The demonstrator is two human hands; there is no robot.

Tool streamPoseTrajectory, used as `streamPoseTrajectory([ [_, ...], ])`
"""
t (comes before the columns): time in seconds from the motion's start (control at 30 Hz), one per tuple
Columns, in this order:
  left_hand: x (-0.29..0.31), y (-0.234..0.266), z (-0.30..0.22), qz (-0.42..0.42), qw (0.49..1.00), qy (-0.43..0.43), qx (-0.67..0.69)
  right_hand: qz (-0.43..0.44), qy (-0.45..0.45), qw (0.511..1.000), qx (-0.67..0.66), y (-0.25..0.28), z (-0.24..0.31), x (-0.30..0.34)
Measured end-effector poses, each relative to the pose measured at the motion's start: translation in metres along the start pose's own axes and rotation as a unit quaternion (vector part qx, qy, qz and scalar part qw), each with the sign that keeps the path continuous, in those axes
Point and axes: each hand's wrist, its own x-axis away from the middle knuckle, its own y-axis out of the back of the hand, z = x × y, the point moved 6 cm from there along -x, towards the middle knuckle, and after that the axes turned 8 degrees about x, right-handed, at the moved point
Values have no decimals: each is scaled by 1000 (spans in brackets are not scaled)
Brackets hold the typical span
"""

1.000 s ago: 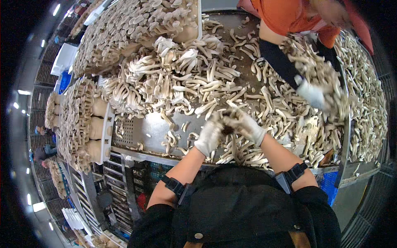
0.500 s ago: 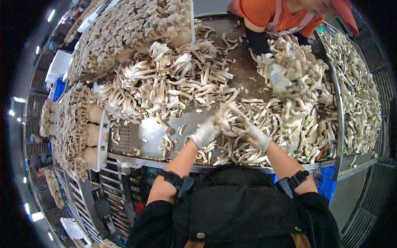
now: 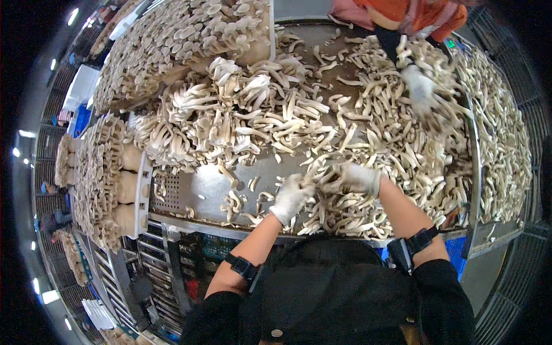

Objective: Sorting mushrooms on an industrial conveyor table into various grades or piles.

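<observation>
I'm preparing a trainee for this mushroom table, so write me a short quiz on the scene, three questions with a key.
1. Beside the loose mushrooms, what covers the person's left hand and right hand? a) black mittens b) white gloves c) nothing
2. True or false: the nearby co-worker wears a green top.
3. Fill in: the perforated patch lies toward the person's ____ end of the table.

Key: 1: b. 2: false, that top is orange. 3: left.
</observation>
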Motion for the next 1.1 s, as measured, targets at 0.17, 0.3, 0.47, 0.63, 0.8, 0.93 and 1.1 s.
streamPoseTrajectory([
  [0.17,9,63,-18,-147,985,-70,54,-310,116,919,215,137,48,-63],
  [0.3,-10,80,-41,-189,945,-108,244,-372,82,880,284,174,30,-148],
  [0.47,-63,91,-37,-169,912,16,374,-108,100,911,386,42,17,-152],
  [0.63,-62,16,-35,78,904,31,419,-52,-38,998,9,31,16,-50],
  [0.8,-53,31,-32,-29,996,25,75,-211,-47,872,-439,90,-32,49],
  [0.93,-19,60,-56,-98,988,8,120,-284,-9,956,-79,104,25,60],
  [1.1,1,111,-53,-191,969,-145,-63,-363,128,828,408,65,64,37],
])
